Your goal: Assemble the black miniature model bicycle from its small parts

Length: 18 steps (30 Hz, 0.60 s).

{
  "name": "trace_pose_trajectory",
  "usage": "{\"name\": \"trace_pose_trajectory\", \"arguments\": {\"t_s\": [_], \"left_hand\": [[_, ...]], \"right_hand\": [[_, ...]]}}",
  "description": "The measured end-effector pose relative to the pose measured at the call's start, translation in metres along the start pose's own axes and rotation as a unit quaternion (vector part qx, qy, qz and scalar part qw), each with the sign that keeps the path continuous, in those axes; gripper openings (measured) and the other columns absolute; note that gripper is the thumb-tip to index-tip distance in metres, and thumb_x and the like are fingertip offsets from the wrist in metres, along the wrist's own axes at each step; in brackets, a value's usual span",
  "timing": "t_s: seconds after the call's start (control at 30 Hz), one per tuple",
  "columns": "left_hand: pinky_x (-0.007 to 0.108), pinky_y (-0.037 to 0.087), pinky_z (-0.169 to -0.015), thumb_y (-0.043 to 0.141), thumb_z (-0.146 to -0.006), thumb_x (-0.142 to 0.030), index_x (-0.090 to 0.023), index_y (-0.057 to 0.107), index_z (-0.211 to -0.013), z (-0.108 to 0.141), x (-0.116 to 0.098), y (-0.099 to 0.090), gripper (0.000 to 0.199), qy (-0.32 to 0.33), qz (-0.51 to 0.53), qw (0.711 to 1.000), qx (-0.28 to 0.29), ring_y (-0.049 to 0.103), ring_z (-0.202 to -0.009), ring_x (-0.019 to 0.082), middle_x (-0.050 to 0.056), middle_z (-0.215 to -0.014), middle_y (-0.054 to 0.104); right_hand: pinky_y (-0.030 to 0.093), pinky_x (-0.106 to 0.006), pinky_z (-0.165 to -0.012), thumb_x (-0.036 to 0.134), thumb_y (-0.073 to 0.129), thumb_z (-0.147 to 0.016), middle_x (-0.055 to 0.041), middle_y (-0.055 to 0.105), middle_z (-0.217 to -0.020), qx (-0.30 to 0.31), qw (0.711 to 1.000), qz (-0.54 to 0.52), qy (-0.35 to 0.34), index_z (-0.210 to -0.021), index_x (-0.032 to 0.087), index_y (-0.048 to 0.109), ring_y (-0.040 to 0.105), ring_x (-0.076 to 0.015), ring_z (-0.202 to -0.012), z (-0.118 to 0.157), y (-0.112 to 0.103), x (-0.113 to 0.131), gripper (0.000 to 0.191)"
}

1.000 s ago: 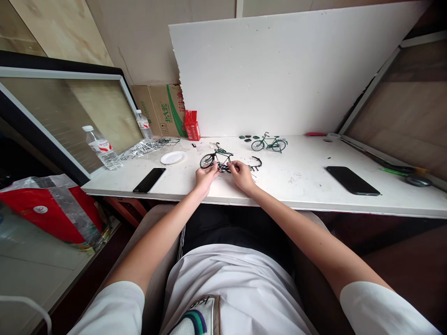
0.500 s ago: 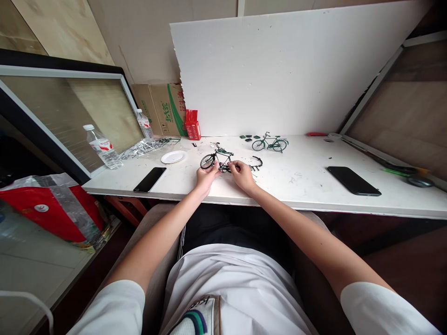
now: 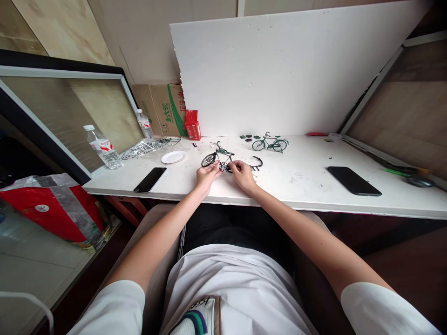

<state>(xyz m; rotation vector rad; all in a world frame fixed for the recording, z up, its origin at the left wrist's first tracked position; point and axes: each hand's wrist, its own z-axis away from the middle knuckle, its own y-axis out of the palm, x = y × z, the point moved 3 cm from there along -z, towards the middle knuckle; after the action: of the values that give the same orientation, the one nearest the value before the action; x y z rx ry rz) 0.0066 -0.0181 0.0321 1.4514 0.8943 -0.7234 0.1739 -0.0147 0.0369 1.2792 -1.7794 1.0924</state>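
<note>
A small black model bicycle [image 3: 208,160] is held tilted just above the white table, its wheel pointing left. My left hand [image 3: 207,176] is closed on its lower middle, the fingers under the frame. At the bicycle's right end my right hand [image 3: 242,175] is closed in a pinch; the fingers hide what exactly they grip there. Green parts [image 3: 225,151] lie right behind the bicycle. A curved black part [image 3: 257,161] rests on the table, right of my right hand. Farther back stands a green model bicycle [image 3: 269,143] on its wheels.
Phones lie at left [image 3: 150,179] and right [image 3: 354,180]. A white plate [image 3: 174,157], a water bottle [image 3: 104,147], a red box [image 3: 193,124] and plastic wrapping with dark part frames [image 3: 150,145] are on the left. Small dark green pieces [image 3: 248,138] lie near the white board [image 3: 279,74].
The black model bicycle has tilted and shifted slightly to the right in my hands. The fingers of my left hand have moved a little beneath it; my right hand stays nearly in place.
</note>
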Motion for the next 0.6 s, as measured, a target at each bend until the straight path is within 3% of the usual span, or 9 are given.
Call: {"name": "trace_pose_trajectory", "arguments": {"t_s": [0.3, 0.6], "left_hand": [[0.050, 0.051, -0.118, 0.089, -0.080, -0.018, -0.012, 0.077, -0.104, 0.0000, 0.0004, 0.0005, 0.028, -0.012, -0.019, 1.000, 0.016, 0.075, -0.111, 0.024, 0.011, -0.100, 0.079], [0.051, 0.059, -0.107, 0.087, -0.085, -0.030, -0.014, 0.067, -0.106, -0.0039, 0.0051, -0.0018, 0.033, -0.006, -0.046, 0.997, 0.060, 0.080, -0.086, 0.021, 0.005, -0.085, 0.076]], "right_hand": [[0.043, -0.031, -0.069, 0.058, 0.060, -0.094, -0.0037, 0.069, -0.081, -0.004, 1.000, -0.007, 0.000, -0.094, 0.018, 0.071, 0.054, -0.0176, -0.069, 0.0002, 0.0000, 0.0005, 0.041], [0.047, -0.031, -0.073, 0.060, 0.062, -0.092, -0.0037, 0.070, -0.082, -0.014, 1.000, -0.027, -0.008, -0.091, 0.018, 0.070, 0.057, -0.0176, -0.072, 0.0006, -0.0002, 0.0041, 0.043]]}}
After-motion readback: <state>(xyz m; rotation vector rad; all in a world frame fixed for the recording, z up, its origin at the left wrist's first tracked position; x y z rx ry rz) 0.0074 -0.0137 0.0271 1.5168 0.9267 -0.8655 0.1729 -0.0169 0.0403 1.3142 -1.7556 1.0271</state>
